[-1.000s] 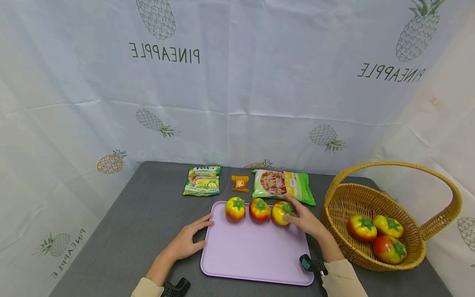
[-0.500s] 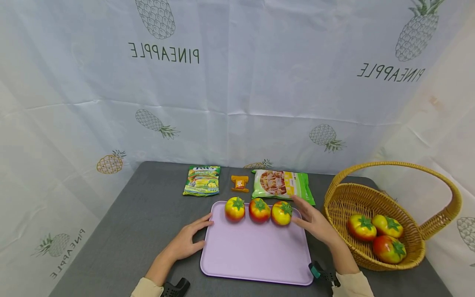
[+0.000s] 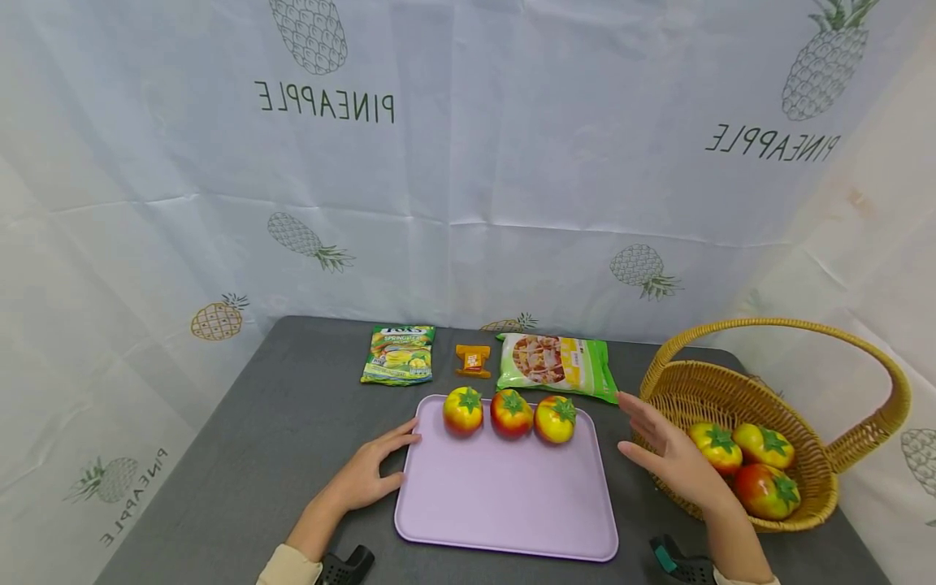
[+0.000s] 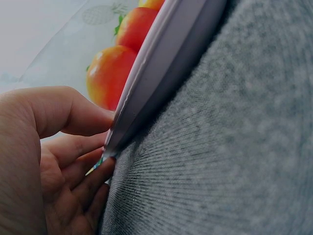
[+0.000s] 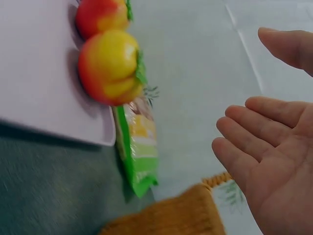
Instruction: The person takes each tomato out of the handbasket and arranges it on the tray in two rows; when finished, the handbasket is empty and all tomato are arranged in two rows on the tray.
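Observation:
My left hand (image 3: 363, 478) rests at the left edge of a lilac tray (image 3: 504, 504); the left wrist view shows its thumb and fingers touching the rim, fingers relaxed. Three red-and-yellow fruits with green leafy tops stand in a row along the tray's far side: left fruit (image 3: 463, 412), middle fruit (image 3: 511, 414), right fruit (image 3: 555, 420). My right hand (image 3: 678, 459) is in the air between tray and wicker basket (image 3: 702, 382), holding nothing, its fingers straight and thumb spread. Inside the basket lie three similar fruits, such as the front fruit (image 3: 764, 491).
Behind the tray lie a green candy bag (image 3: 398, 356), a small orange packet (image 3: 473, 361) and a green-and-white snack bag (image 3: 556, 363). The basket's tall handle (image 3: 790, 323) arches over the right side. A pineapple-print curtain (image 3: 453, 162) hangs behind the grey table (image 3: 322, 406).
My right hand has let go of the right fruit on the tray and moved right, away from it, to the basket's near left side. The left hand has stayed at the tray's edge.

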